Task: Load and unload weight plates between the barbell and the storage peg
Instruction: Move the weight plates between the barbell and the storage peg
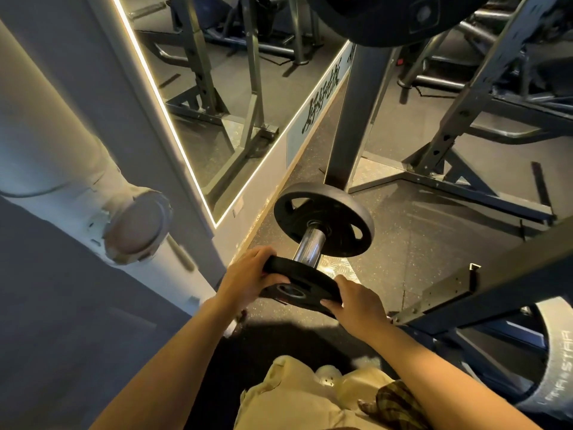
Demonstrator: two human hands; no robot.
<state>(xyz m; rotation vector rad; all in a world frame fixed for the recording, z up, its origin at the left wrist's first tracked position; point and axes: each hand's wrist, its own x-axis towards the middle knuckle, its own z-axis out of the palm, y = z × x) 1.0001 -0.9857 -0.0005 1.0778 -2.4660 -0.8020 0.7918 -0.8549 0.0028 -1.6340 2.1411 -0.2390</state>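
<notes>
A small black weight plate (299,285) is held at the near end of a chrome sleeve (310,245). My left hand (248,274) grips its left rim, fingers curled over the top edge. My right hand (356,301) grips its right rim. Farther along the same sleeve sits a larger black plate (324,218) with cut-out grip holes. Whether the small plate is on the sleeve's tip or just in front of it, I cannot tell.
A dark rack upright (356,119) rises behind the larger plate. A big black plate (381,17) hangs at the top. A grey plate (558,352) stands at the right, under a perforated rack arm (449,290). A lit mirror (217,88) and a white pipe (93,181) are on the left.
</notes>
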